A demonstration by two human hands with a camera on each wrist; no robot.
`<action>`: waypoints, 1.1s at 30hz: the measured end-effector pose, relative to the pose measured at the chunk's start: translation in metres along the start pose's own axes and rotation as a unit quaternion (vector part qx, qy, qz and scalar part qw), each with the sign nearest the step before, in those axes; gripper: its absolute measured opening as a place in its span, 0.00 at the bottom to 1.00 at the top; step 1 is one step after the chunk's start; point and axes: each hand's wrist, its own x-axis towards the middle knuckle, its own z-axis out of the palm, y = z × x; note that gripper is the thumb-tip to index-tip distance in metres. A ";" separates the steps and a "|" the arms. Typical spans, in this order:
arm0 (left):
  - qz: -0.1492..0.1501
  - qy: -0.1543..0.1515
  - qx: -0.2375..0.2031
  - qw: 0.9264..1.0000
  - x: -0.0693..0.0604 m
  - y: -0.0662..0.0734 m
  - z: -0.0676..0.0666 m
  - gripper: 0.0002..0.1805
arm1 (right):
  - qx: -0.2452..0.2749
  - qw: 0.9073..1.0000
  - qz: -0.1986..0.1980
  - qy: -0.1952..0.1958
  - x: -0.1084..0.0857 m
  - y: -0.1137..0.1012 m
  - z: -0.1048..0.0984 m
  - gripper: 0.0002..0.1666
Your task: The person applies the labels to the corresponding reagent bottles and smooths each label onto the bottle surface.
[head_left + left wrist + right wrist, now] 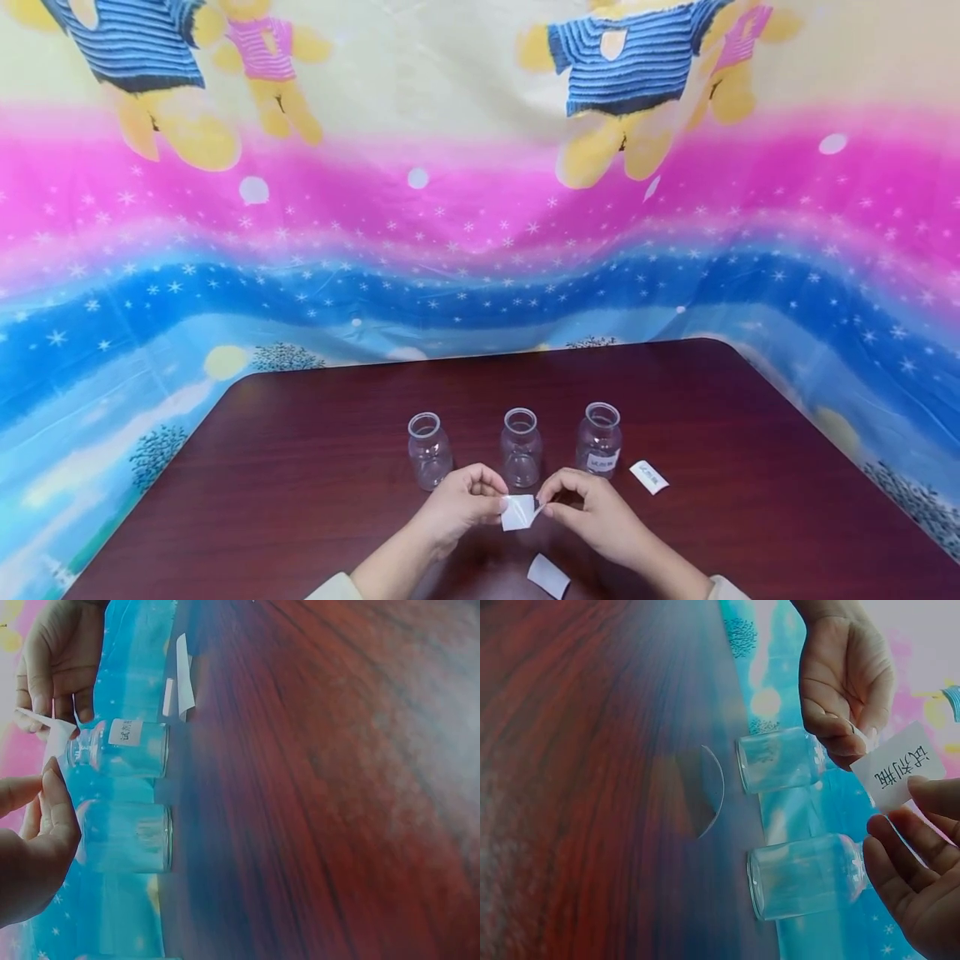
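Near the front of the table my left hand [465, 504] pinches a white paper label [517, 512] by its left edge, between thumb and fingers. My right hand [592, 508] pinches the label's right corner, where a thin flap lifts away. In the right wrist view the label [900, 766] shows handwritten black characters. Just beyond the hands stand three open clear glass bottles: a left one [431, 454], a middle one [521, 454] and a right one [599, 433]. The right bottle bears a similar lettered label [602, 462].
Another lettered white label [648, 477] lies on the dark red-brown table [315, 467], right of the bottles. A blank white slip [548, 577] lies near the front, below the hands. A patterned cloth [480, 275] hangs behind the table.
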 end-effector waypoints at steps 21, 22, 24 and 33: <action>-0.048 -0.022 0.077 0.996 -0.007 -0.011 -0.014 0.09 | 0.033 0.998 0.049 -0.015 -0.003 -0.002 -0.001 0.11; -0.050 -0.024 0.081 0.995 -0.008 -0.012 -0.014 0.09 | 0.035 0.998 0.053 -0.015 -0.002 -0.002 0.000 0.11; -0.053 -0.027 0.089 0.994 -0.009 -0.012 -0.015 0.09 | 0.038 0.997 0.057 -0.017 -0.002 -0.002 0.000 0.12; -0.053 -0.040 0.099 0.993 -0.013 -0.012 -0.016 0.10 | 0.034 0.997 0.069 -0.012 0.001 -0.002 0.001 0.10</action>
